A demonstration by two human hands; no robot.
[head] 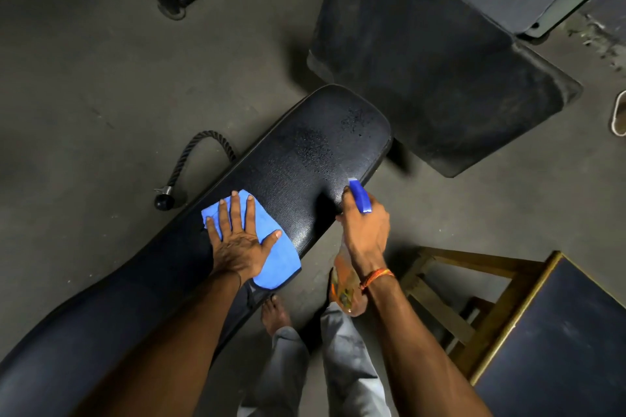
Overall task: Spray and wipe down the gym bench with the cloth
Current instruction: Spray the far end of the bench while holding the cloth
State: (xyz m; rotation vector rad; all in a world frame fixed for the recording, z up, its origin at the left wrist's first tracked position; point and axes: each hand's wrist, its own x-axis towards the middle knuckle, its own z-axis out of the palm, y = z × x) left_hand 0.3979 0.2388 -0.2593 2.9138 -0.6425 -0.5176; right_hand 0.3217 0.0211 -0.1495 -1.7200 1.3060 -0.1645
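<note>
The black padded gym bench (305, 159) runs from bottom left to the centre, with wet spray droplets on its far end. A blue cloth (274, 247) lies flat on the pad near its right edge. My left hand (238, 237) presses on the cloth with fingers spread and straight. My right hand (366, 230) grips a spray bottle (343, 284) with a blue nozzle head (359, 196) and orange liquid, held just off the bench's right edge, nozzle pointing at the wet far end.
A second black bench pad (440, 84) lies beyond, almost touching the far end. A rope handle attachment (189, 165) lies on the floor to the left. A wooden stool (548, 332) with a dark top stands at the lower right. My bare feet (274, 315) stand beside the bench.
</note>
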